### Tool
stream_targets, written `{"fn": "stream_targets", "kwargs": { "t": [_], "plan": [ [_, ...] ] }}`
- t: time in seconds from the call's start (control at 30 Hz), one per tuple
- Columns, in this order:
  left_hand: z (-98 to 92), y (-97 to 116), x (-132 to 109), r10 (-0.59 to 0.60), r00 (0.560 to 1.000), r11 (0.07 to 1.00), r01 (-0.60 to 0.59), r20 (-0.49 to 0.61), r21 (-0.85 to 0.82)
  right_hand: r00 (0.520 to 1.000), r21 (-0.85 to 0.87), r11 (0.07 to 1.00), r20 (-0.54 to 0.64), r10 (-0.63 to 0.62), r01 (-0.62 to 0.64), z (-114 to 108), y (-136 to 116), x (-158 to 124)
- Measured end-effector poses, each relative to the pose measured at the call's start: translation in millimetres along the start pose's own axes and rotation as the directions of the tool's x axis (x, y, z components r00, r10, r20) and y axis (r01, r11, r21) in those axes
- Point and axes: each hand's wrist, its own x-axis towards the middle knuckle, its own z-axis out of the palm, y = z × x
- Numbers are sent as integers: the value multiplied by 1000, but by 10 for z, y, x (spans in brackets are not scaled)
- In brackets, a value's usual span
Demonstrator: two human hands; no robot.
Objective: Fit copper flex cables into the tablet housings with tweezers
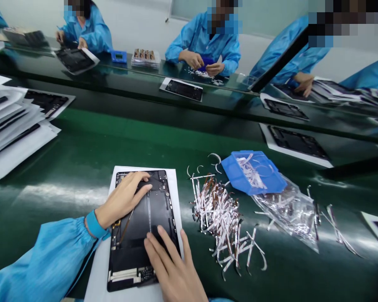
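Note:
A black tablet housing (132,251) with its inner parts showing lies on a white sheet (97,272) in front of me. My left hand (129,195) rests over its upper part, fingers stretched out and thumb apart, with a blue band at the wrist. Lower down, my right hand (173,264) is spread, its fingertips on the housing's right half near the lower end of a thin pale strip (149,214) along the middle. A thin brown cable (126,226) runs on the left side. What lies under my palms is hidden.
Right of the housing lies a heap of thin silvery strips (219,214). Behind it are a blue tray (255,172) with more strips and a clear plastic bag (290,214). Papers and housings stack at left (15,121). Co-workers in blue sit beyond a raised shelf (129,82).

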Motion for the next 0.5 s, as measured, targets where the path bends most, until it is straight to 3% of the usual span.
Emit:
{"fn": "stream_targets", "kwargs": {
  "t": [0.23,0.37,0.5],
  "plan": [
    [-34,22,-21,27,994,999,-30,-104,-27,972,164,971,185,143,-174,11,344,616],
    [-16,40,-28,4,992,1000,-1,-128,25,973,276,937,141,182,-215,81,413,713],
    [-44,-23,58,-8,997,991,19,-78,135,973,344,913,9,229,-218,153,429,692]
  ]
}}
